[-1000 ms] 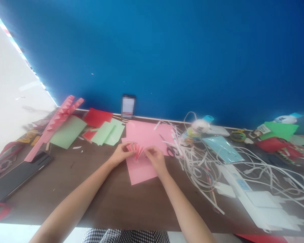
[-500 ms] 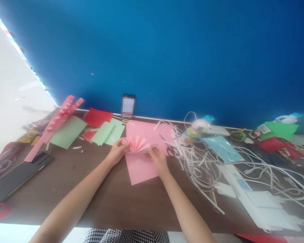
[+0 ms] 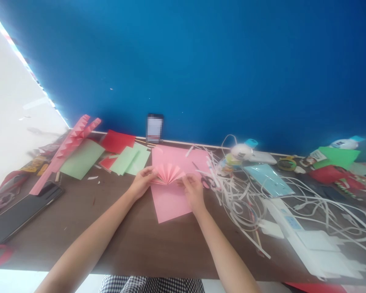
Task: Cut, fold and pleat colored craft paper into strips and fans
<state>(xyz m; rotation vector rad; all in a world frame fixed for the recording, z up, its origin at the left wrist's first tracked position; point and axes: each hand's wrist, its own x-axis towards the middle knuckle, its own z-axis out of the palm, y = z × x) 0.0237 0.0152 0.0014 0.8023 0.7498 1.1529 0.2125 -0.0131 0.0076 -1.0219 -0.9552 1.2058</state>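
Note:
A pleated pink paper fan [image 3: 168, 174] is spread between my two hands, its folds meeting at the lower middle. My left hand [image 3: 142, 182] pinches its left end, and my right hand [image 3: 192, 190] pinches the right end. Beneath the fan lie sheets of pink paper [image 3: 169, 207] on the brown table. Scissors [image 3: 205, 182] rest just right of my right hand, partly hidden among white paper strips.
Green sheets [image 3: 130, 159], a red sheet [image 3: 117, 140] and a folded pink strip [image 3: 61, 152] lie to the left, near a black phone [image 3: 21, 213]. White cables [image 3: 242, 207], a power strip [image 3: 288, 221] and a glue bottle [image 3: 241, 151] crowd the right. Another phone [image 3: 154, 128] leans against the blue wall.
The fan and my right hand have shifted slightly to the right, and the fan looks a little wider. My left hand stays nearly in place.

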